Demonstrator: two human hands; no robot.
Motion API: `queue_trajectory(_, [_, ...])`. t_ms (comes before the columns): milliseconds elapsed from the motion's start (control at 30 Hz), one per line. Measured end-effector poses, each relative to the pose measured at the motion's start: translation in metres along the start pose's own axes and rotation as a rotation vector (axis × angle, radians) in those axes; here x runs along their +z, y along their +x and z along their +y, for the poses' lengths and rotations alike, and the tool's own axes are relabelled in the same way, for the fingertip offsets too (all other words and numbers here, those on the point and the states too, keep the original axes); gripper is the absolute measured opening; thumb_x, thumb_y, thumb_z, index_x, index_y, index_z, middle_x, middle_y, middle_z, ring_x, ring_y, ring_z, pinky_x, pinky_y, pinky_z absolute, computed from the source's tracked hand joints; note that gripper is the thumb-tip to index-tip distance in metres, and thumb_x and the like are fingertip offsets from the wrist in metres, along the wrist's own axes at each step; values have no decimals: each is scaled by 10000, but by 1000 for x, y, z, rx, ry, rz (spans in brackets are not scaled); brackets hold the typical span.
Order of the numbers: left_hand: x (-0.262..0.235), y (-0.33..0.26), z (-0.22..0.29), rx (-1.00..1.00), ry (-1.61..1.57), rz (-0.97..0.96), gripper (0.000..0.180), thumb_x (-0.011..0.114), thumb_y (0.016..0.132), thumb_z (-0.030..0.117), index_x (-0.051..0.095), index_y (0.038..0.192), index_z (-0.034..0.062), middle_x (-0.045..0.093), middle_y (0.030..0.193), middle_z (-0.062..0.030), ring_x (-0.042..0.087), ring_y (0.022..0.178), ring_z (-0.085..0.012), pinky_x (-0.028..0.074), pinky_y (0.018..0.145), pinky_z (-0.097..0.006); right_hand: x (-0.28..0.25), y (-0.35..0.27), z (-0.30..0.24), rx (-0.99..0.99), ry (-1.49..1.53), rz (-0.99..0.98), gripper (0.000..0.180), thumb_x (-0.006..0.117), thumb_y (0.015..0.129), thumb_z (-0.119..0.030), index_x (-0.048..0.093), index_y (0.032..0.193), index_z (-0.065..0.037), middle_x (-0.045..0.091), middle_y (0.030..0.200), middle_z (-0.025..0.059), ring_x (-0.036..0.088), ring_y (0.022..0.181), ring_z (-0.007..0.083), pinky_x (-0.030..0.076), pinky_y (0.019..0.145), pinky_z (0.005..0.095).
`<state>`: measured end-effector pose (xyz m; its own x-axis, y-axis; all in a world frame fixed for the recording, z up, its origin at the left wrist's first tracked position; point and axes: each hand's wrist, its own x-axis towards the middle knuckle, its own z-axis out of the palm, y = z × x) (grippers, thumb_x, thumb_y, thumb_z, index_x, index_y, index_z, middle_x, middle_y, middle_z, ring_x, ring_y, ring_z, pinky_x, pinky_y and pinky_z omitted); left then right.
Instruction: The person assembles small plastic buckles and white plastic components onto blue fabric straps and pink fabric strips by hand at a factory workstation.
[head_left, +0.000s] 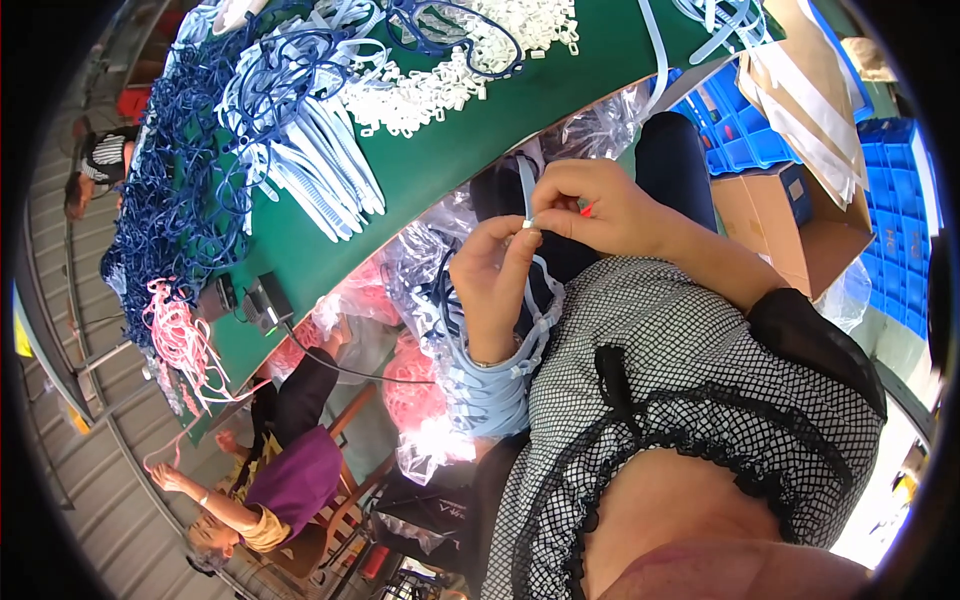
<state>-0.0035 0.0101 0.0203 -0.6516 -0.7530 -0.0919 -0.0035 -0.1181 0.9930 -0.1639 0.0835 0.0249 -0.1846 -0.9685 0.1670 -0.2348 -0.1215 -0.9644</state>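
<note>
My left hand [490, 275] is closed in a pinch around a small white buckle [529, 224]. Just to its right, my right hand [590, 205] is closed on a light blue strap [527, 180], which rises from the buckle between the two hands. A bit of red shows at the right fingers; I cannot make out what it is. Around my left forearm hangs a thick bunch of light blue straps [490, 395] with white pieces on them. Both hands are above my lap, in front of the green table [420, 165].
On the table lie white buckles [410, 105], ribbed light blue straps [325, 175], tangled dark blue straps [165, 220] and pink straps [180, 325]. Blue crates [893, 225] and a cardboard box [765, 225] stand at right. A co-worker [290, 490] sits at lower left, holding a pink strap.
</note>
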Motion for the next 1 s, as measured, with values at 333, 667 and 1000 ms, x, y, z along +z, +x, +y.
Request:
queue_trajectory(333, [12,-3,1,302,233,83,202,688,710,5,582,877,-30,610,787,-80,559,690,-107,448,618,-221,1,-7,1,183,375,6,109,616,822,-103,575,828,-2,569,711,-15,495,665,30,405,577,185])
queue_trajectory(667, [2,-2,15,-79,-198,-106,139,539,844,90,555,913,-29,590,810,-70,512,699,-103,403,650,-218,0,-7,-1,312,638,14,132,594,853,-165,583,856,-34,543,720,-33,476,645,28,385,563,180])
queue_trajectory(1000, [-12,-3,10,-137,-173,-165,179,457,908,148,553,895,-2,548,737,-13,459,673,-64,354,625,-200,-5,14,7,-411,-274,34,288,704,711,-148,611,968,-57,567,850,65,534,822,227,424,747,315])
